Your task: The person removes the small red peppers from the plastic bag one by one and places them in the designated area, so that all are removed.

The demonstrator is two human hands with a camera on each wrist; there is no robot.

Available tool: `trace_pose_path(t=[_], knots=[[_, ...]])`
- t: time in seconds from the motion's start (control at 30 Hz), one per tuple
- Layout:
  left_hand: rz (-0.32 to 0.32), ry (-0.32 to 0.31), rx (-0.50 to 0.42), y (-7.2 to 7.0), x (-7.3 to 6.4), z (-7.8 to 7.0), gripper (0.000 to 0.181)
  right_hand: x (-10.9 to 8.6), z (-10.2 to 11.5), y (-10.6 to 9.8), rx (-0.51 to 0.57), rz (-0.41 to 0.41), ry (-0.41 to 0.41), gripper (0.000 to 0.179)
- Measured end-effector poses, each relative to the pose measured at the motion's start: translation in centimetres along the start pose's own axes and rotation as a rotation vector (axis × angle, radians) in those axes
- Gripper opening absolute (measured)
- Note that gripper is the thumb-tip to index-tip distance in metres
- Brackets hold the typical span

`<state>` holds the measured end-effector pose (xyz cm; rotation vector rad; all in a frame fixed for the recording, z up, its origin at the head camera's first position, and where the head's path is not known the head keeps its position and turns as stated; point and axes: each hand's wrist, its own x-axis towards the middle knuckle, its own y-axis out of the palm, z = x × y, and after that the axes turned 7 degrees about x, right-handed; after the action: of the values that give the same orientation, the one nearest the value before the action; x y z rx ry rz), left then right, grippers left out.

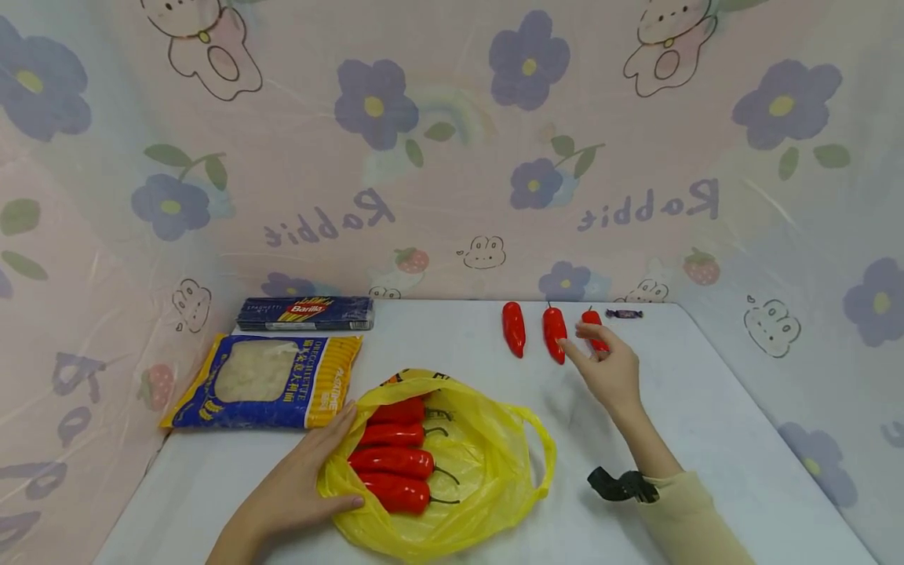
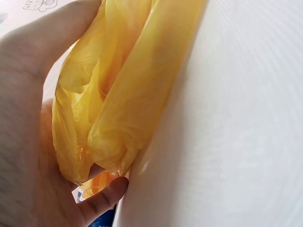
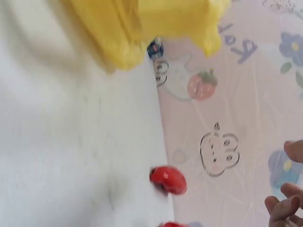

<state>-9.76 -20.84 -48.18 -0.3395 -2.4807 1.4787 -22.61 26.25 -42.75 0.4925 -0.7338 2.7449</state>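
Observation:
A yellow plastic bag [image 1: 487,471] lies with its mouth facing up, and several red chili peppers [image 1: 395,461] with dark stems lie inside it. My left hand [image 1: 304,482] holds the bag's left side, thumb over the rim and fingers along the outside. In the left wrist view, the yellow film [image 2: 137,90] bunches between thumb and fingers. My right hand [image 1: 610,369] is over the table with fingers loosely bent and nothing in them. Beyond it lie three red peppers in a row: a left one [image 1: 513,329], a middle one [image 1: 554,326] and a right one [image 1: 592,320], partly covered by the fingers.
At the back left lies a dark blue Barilla spaghetti box [image 1: 305,313]. In front of it is a blue and yellow pasta packet [image 1: 261,380], close to the bag. A small wrapped candy [image 1: 625,314] lies at the back right. A patterned curtain [image 1: 452,188] encloses the white table [image 1: 713,439].

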Motion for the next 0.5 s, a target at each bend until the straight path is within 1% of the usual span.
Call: trace_pose_path(t=[0.17,0.27,0.4,0.5], knots=[[0.005,-0.008,-0.004,-0.1,-0.1,0.0,0.116,-2.0,4.0,1.5,0.149,0.095,-0.143,0.037],[0.005,-0.014,-0.007,-0.1,-0.1,0.0,0.116,-3.3,6.3,2.5,0.175,0.151,-0.273,0.037],[0.0,-0.008,-0.005,-0.1,0.0,0.0,0.116,-5.0,8.5,3.9,0.221,0.24,-0.438,0.04],[-0.003,0.0,0.001,0.0,0.0,0.2,0.116,-6.1,9.6,5.0,0.262,0.323,-0.508,0.039]])
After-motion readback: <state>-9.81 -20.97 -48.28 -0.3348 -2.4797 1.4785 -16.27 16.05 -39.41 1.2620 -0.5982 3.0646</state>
